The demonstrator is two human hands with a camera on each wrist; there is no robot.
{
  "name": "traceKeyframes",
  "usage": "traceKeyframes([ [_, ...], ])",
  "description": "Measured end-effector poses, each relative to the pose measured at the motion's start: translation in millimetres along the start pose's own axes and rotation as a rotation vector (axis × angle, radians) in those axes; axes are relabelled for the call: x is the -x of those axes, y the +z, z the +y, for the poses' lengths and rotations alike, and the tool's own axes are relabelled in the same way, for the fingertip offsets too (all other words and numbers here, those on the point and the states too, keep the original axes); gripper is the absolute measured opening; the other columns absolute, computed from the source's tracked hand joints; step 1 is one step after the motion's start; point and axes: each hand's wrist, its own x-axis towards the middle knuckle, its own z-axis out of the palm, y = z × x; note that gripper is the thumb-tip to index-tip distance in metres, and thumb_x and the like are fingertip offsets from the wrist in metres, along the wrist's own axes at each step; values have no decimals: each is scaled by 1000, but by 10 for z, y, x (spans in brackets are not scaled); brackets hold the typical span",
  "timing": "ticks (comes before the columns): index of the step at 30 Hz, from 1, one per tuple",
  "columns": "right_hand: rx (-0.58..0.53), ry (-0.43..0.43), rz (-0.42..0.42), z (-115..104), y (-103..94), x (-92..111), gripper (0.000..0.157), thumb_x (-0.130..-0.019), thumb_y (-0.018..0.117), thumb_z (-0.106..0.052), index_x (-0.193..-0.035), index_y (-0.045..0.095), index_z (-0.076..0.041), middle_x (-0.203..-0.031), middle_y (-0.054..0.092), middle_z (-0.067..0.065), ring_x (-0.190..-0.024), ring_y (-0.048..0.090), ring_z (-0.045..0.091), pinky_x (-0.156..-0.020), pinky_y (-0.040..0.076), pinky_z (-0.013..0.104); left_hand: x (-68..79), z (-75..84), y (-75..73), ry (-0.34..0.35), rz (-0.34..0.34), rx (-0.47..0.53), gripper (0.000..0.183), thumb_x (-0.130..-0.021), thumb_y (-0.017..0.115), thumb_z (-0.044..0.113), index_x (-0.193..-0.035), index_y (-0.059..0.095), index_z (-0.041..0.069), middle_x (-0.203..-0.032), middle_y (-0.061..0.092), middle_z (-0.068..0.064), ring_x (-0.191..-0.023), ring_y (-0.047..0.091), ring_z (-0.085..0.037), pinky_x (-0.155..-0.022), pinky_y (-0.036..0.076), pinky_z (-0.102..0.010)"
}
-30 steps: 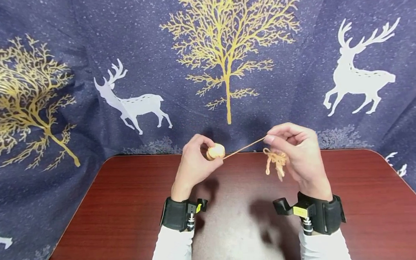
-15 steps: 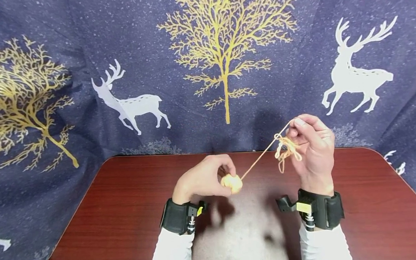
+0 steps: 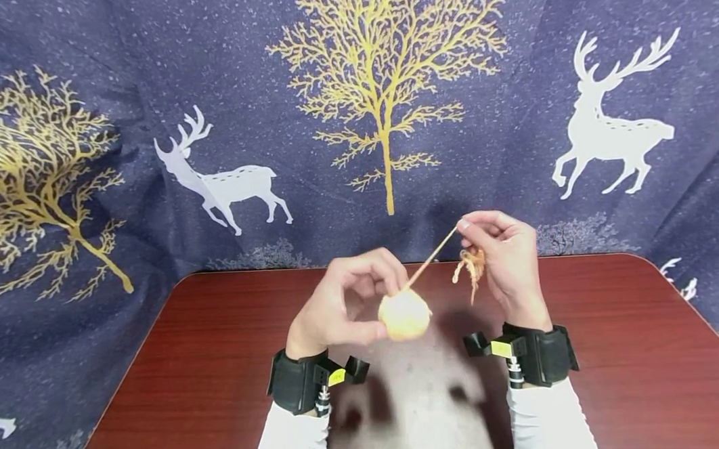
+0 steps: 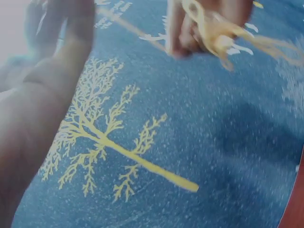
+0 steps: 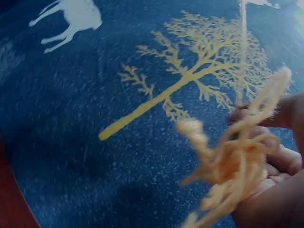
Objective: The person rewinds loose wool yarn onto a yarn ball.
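A pale yellow ball of yarn [image 3: 404, 315] is held between the thumb and fingers of my left hand [image 3: 330, 315], above the table. From its top a taut strand [image 3: 432, 256] slants up to my right hand [image 3: 515, 260], whose thumb and index finger pinch it. Below those fingertips dangles a loose tangle of yarn [image 3: 473, 264], seen up close in the right wrist view as a looped bundle [image 5: 242, 161] against the palm. In the left wrist view, my left hand [image 4: 47, 90] is blurred and the ball cannot be made out.
Beneath both hands lies a reddish-brown table [image 3: 232, 346] with a pale glare in its middle. Behind its far edge hangs a dark blue cloth [image 3: 334, 205] printed with yellow trees and white deer. Each wrist wears a black strap [image 3: 540, 354] with a camera.
My left hand has come right and lower, turning the ball so its face shows more. My right hand rose outward to the right, then came back left and down, still pinching the strand.
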Motion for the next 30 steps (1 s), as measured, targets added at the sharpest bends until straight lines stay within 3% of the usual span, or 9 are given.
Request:
traceKeyframes([
  [4, 376, 20, -207, 23, 27, 36, 6, -87, 76, 2, -93, 74, 3, -72, 71, 8, -57, 62, 10, -47, 52, 21, -12, -13, -21, 115, 263, 99, 27, -77, 82, 11, -96, 63, 7, -104, 59, -6, -99, 55, -21, -85, 53, -28],
  [8, 652, 15, -435, 38, 86, 89, 7, -89, 76, -4, -94, 75, 0, -75, 71, 7, -59, 63, 13, -51, 53, 26, -16, -28, -40, 168, 523, 173, 27, -73, 67, -2, -99, 66, 6, -106, 60, -8, -97, 60, -20, -82, 56, -26],
  [11, 746, 27, -601, 25, 137, 143, 3, -90, 74, -5, -92, 75, -7, -77, 70, 3, -63, 64, 15, -57, 54, 27, -29, -26, -56, 184, 690, 183, 32, -72, 57, -9, -99, 66, 3, -107, 61, -9, -95, 64, -19, -80, 58, -26],
  [13, 777, 27, -709, -5, 168, 182, 6, -90, 74, -5, -90, 74, -11, -77, 69, 1, -66, 63, 15, -60, 53, 26, -38, -33, -76, 188, 793, 169, 31, -73, 57, -13, -99, 66, 2, -105, 62, -10, -91, 66, -18, -77, 59, -25],
  [18, 769, 23, -910, -135, 213, 268, 15, -90, 73, -4, -86, 73, -19, -72, 65, -6, -63, 59, 12, -55, 49, 25, -37, -95, -152, 144, 982, -14, 30, -72, 64, -19, -95, 67, 1, -92, 65, -9, -84, 67, -16, -72, 61, -27],
  [21, 722, 6, -946, -226, 217, 311, 16, -90, 73, -4, -86, 73, -19, -73, 65, -7, -62, 59, 11, -55, 49, 24, -5, -157, -202, 77, 1011, -206, 27, -72, 70, -18, -94, 64, -5, -92, 65, -7, -83, 66, -15, -73, 60, -25],
  [24, 651, -26, -914, -304, 210, 345, 16, -89, 74, -1, -87, 73, -17, -74, 66, -5, -64, 60, 12, -56, 50, 24, 44, -220, -247, -8, 973, -429, 30, -71, 76, -15, -97, 62, -10, -97, 64, -9, -84, 64, -16, -77, 58, -25],
  [27, 557, -62, -840, -353, 203, 365, 14, -89, 74, 1, -89, 73, -13, -74, 67, -1, -59, 61, 14, -51, 52, 26, 99, -266, -280, -97, 866, -625, 32, -71, 80, -10, -99, 63, -9, -99, 63, -14, -86, 63, -19, -78, 59, -29],
  [30, 454, -87, -754, -376, 194, 365, 9, -90, 73, 1, -92, 73, -8, -75, 68, 4, -50, 60, 17, -44, 52, 29, 139, -281, -293, -193, 697, -757, 33, -69, 81, -5, -97, 65, -2, -96, 63, -13, -85, 63, -20, -77, 60, -33],
])
